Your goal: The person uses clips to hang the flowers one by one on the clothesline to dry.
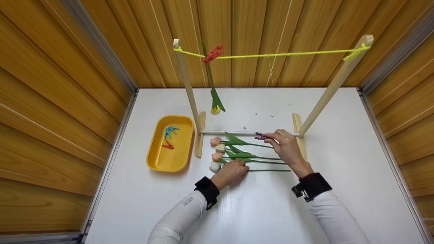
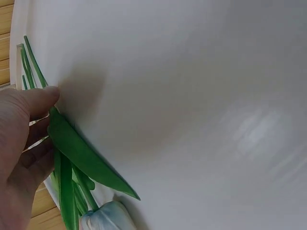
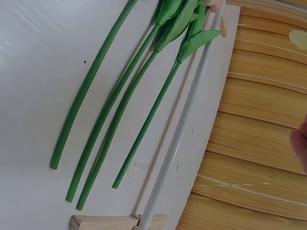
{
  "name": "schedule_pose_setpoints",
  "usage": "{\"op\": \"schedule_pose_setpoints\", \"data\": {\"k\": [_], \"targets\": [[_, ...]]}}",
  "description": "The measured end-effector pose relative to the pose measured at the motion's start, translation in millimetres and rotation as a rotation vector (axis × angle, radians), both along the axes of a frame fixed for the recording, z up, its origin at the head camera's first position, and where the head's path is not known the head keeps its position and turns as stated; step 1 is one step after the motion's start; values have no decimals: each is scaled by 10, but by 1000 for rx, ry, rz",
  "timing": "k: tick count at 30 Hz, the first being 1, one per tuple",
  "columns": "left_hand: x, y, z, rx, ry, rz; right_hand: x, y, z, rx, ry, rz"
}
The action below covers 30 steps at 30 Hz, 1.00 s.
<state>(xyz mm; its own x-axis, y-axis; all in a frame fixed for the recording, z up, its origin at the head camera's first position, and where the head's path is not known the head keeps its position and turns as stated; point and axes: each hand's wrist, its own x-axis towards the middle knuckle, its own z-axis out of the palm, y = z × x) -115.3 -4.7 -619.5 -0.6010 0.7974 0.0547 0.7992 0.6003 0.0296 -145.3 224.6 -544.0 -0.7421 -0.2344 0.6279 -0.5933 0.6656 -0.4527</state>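
My left hand pinches the stem of the nearest artificial tulip, whose pale bluish-white bloom shows in the left wrist view beside its long green leaf. Between thumb and fingers, my right hand holds a purple clothespin above the stem ends. Several tulips lie side by side on the white table, with blooms to the left, among them a peach one and a cream one. Only fingertips of the right hand appear in the right wrist view; the clothespin is out of sight there.
A yellow-green cord runs between two wooden posts. On it, a red clothespin holds a yellow tulip upside down. The yellow tray at left contains blue clothespins and a red one. A white rod joins the stand's feet.
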Motion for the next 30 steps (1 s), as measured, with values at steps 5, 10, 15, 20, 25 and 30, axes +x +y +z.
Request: {"op": "schedule_pose_setpoints", "data": {"k": [5, 10, 15, 20, 25, 30], "targets": [[4, -6, -62, -24, 60, -10, 13, -16, -25, -9, -3, 9], [-26, 29, -77, -120, 79, 5, 17, -20, -43, -19, -12, 6], [-69, 58, -76, -80, 37, 21, 17, -4, -45, -28, -28, -1], [-94, 41, -72, 41, -34, 67, -3, -2, -49, -39, -32, 8], [-93, 19, -79, 66, -57, 92, 11, 10, -61, -46, -44, 5], [-103, -9, -59, 107, -91, 84, 32, 19, -96, -52, -46, 5]]}}
